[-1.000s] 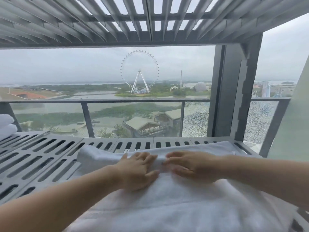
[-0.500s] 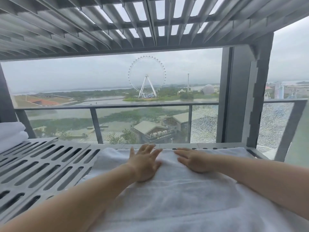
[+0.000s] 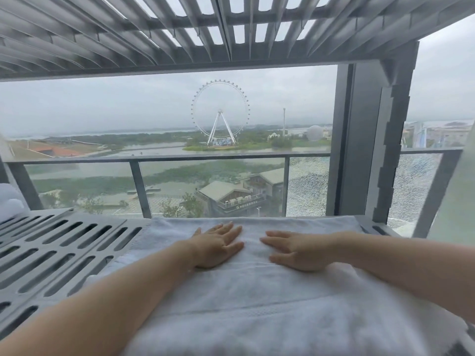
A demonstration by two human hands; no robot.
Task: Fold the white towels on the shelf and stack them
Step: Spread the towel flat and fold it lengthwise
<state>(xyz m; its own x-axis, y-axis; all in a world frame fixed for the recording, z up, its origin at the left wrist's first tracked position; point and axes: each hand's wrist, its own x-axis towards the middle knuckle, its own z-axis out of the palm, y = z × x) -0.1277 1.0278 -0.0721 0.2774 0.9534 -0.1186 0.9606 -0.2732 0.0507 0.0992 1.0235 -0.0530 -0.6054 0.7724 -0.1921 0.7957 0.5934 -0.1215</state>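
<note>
A white towel (image 3: 257, 304) lies spread over the right part of the grey slotted shelf (image 3: 59, 253), its far edge reaching the shelf's back. My left hand (image 3: 218, 246) lies flat on the towel near its far edge, fingers straight and pointing away from me. My right hand (image 3: 298, 250) lies flat beside it, fingers straight and pointing left. A small gap of towel shows between the two hands. Folded white towels (image 3: 9, 204) sit at the far left edge of the shelf, mostly cut off by the frame.
A second slotted shelf (image 3: 180, 29) runs close overhead. A grey upright post (image 3: 365, 140) stands at the back right corner. Behind the shelf are a window and a glass balcony railing (image 3: 167, 159). The left part of the lower shelf is bare grating.
The far part of the towel, bunched under my fingers a second ago, now lies flat. Both hands have slid forward and slightly apart, fingers straightened.
</note>
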